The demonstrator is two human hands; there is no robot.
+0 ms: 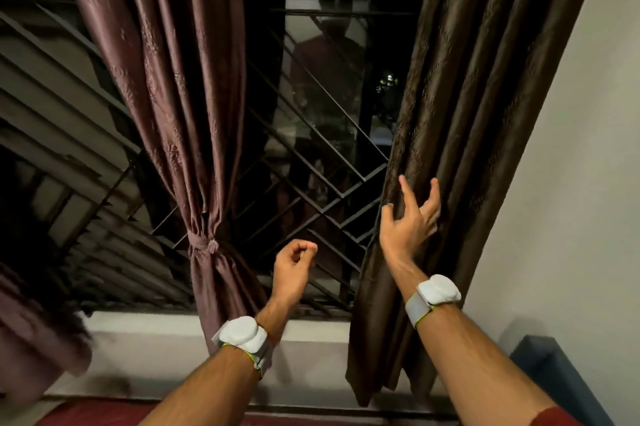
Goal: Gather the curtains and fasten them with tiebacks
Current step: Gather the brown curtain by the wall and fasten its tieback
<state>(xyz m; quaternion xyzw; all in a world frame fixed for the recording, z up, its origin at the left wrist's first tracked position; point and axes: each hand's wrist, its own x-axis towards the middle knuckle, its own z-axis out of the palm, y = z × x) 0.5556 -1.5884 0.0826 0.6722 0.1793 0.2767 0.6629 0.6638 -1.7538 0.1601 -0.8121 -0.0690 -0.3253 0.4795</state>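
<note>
Grille (325, 162) fills mid-frame; my right hand (410, 217) spreads against the brown curtain (460, 134), my left hand (294, 269) curls empty beside the tied mauve curtain (180, 86).

Three curtains are in view: one mauve patterned fabric curtain (166, 86) in the upper left of the frame, one dark brown fabric curtain (460, 114) on the right side, and one more mauve curtain piece (31, 325) at the lower left edge. There is one fabric tieback (202, 245), knotted around the mauve curtain at centre left. Two bare hands are visible, the left hand (294, 269) at lower centre and the right hand (410, 221) at centre right. Two white wrist bands show, one (242, 335) on the left wrist and one (436, 294) on the right wrist. One window with a black metal grille (311, 155) fills the middle.
</note>
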